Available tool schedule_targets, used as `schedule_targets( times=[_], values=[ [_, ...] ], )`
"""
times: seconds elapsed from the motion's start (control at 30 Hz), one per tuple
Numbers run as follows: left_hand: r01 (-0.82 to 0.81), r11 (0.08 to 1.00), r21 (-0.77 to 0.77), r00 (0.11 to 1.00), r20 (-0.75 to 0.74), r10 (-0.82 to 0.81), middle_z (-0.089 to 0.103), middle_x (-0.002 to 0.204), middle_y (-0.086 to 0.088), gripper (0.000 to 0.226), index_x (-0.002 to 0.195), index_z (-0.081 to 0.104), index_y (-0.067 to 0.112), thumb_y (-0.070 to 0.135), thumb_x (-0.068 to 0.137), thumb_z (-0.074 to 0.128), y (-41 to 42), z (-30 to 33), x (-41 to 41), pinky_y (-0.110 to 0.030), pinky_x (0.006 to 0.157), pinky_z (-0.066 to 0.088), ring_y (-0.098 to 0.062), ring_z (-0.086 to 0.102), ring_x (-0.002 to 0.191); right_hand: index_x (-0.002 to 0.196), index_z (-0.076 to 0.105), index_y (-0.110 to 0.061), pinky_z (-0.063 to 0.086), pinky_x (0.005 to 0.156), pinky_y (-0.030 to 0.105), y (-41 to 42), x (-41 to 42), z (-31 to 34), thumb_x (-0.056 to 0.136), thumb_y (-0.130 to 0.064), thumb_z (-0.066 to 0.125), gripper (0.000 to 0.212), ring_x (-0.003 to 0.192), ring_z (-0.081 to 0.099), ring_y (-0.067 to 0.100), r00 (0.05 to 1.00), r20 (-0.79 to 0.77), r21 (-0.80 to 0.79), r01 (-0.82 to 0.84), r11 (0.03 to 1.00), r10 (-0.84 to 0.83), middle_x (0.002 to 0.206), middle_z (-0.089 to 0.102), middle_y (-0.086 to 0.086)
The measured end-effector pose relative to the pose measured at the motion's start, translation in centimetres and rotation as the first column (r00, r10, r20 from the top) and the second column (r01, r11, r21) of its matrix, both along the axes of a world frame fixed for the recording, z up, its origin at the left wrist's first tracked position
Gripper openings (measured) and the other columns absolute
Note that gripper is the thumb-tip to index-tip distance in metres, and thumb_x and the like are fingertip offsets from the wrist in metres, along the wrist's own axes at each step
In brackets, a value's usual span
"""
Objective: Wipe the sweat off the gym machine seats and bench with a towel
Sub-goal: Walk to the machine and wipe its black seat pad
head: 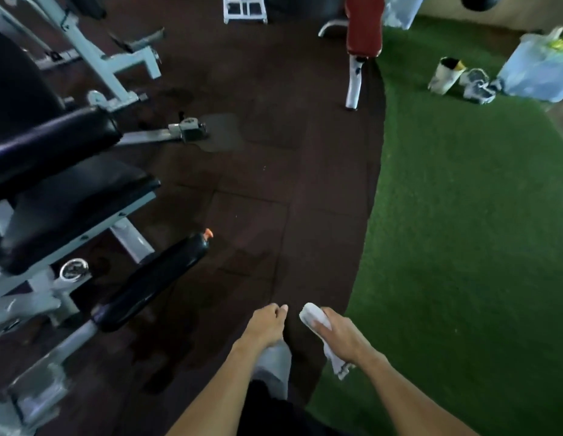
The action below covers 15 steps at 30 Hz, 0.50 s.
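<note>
White cloth, the towel [318,322], sits bunched in the right hand [343,335] low in the view, its rolled end poking out past the thumb and a loose tail hanging below the wrist. The fingers of that hand are curled closed around it. The left hand [266,322] hangs just beside it, apart from the towel, its fingers loosely curled inward and holding nothing.

Both hands are over dark brown rubber floor tiles [258,190], close to the curved edge where green artificial turf [462,231] begins on the right.

At the left stands a gym machine with a pale metal frame [129,237]. Its black padded seat [72,212] lies well apart from the hands, with a black back pad [50,143] above it and a black roller pad [151,281] angled toward the floor, tipped with an orange cap [208,233].

Farther off, a red padded bench [363,23] on a white leg stands at the edge of the turf. On the turf at the upper right are a pair of shoes [477,84], a pale container [445,75] and a light blue bag [538,70].
</note>
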<state>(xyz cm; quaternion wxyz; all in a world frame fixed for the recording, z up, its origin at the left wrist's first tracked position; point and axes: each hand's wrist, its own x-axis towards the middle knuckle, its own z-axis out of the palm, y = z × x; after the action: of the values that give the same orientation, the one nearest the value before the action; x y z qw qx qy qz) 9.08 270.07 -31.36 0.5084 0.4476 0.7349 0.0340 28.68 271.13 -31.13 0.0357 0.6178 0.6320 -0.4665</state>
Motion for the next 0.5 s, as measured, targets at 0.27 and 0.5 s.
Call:
schedule_targets(
  times=[0.27, 0.5],
  values=[
    [-0.054, 0.995, 0.08, 0.998, -0.041, 0.058, 0.066, 0.126, -0.017, 0.047, 0.117, 0.063, 0.005, 0.041, 0.105, 0.035, 24.6, 2.9, -6.8, -0.036, 0.103, 0.041, -0.035, 0.056, 0.124, 0.131, 0.054, -0.021, 0.046, 0.079, 0.026, 24.4, -6.9, 3.1, 0.1, -0.046, 0.05, 0.04, 0.097, 0.064, 0.015, 0.998, -0.055, 0.037, -0.035, 0.999, 0.037, 0.113, 0.067, -0.001],
    [-0.246, 0.965, 0.086, 0.968, -0.019, 0.248, 0.068, 0.12, -0.016, 0.047, 0.113, 0.063, 0.003, 0.041, 0.105, 0.035, 41.2, 1.5, -13.5, -0.035, 0.099, 0.044, -0.033, 0.06, 0.117, 0.126, 0.057, -0.029, 0.053, 0.086, 0.033, 45.9, -14.8, 1.2, 0.096, -0.06, 0.046, 0.044, 0.099, 0.065, 0.009, 0.97, -0.072, 0.023, -0.232, 0.972, 0.233, 0.114, 0.069, -0.007]
  ],
)
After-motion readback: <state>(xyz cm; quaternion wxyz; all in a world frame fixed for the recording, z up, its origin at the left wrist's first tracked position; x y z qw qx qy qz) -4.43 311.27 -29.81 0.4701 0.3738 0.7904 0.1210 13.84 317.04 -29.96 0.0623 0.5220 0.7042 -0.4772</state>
